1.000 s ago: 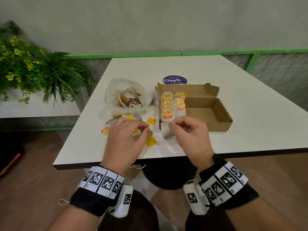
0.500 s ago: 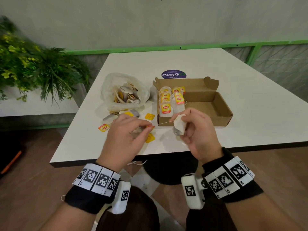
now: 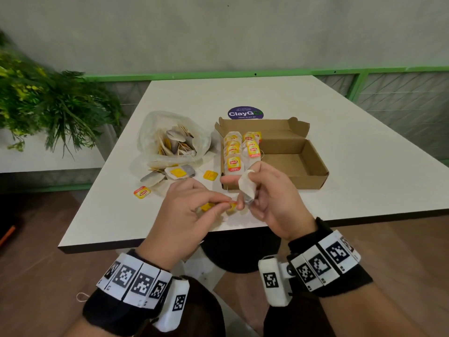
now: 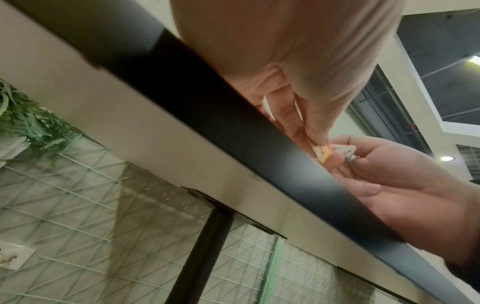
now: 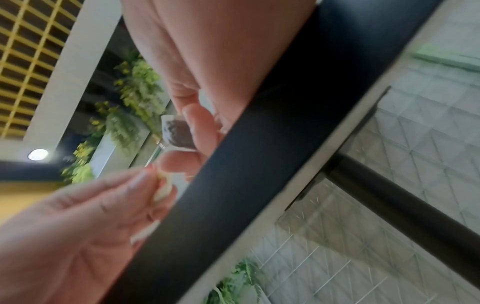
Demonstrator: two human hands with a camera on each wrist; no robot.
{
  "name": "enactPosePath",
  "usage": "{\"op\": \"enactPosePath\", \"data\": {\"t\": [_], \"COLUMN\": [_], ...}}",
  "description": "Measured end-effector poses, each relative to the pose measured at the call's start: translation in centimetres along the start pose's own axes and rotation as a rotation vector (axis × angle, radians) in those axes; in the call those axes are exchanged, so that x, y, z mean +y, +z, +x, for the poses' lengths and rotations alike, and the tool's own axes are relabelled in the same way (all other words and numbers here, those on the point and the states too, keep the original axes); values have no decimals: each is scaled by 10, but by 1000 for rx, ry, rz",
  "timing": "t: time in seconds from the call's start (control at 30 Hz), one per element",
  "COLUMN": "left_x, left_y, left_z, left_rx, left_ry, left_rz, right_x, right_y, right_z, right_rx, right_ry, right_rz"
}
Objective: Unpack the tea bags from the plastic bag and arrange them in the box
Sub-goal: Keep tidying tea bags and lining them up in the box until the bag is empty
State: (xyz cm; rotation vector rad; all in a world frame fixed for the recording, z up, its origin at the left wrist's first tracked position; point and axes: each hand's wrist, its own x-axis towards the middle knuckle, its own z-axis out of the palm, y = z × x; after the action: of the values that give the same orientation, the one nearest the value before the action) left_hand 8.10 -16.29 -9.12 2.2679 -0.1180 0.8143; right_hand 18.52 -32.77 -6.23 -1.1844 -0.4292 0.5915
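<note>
A tea bag [image 3: 246,188] is pinched between the right hand's [image 3: 274,203] thumb and curled fingers. Its tag [image 3: 230,206] is pinched by the left hand's [image 3: 184,215] fingertips, just beside the bag, near the box [image 3: 313,166].

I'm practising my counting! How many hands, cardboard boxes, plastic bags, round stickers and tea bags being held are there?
Hands: 2, the left hand and the right hand
Cardboard box: 1
Plastic bag: 1
Round sticker: 1
Held tea bag: 1, in the right hand, with its tag pinched by the left hand
Total: 6
</note>
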Motion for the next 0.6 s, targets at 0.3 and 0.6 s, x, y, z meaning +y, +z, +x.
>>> {"op": "enactPosePath", "data": {"t": [0.3,0.6], "left_x": [3,-11], "left_y": [-8,4], "left_z": [17,14], "left_rx": [298,217], "left_ry": [-189,-131], "left_rz": [-290,64], "right_x": [5,-2], "right_y": [1,-9], "right_z": [-3,-6], "right_rx": [-55,147], "right_ry": [-7,28], "right_rz": [-176,329]}}
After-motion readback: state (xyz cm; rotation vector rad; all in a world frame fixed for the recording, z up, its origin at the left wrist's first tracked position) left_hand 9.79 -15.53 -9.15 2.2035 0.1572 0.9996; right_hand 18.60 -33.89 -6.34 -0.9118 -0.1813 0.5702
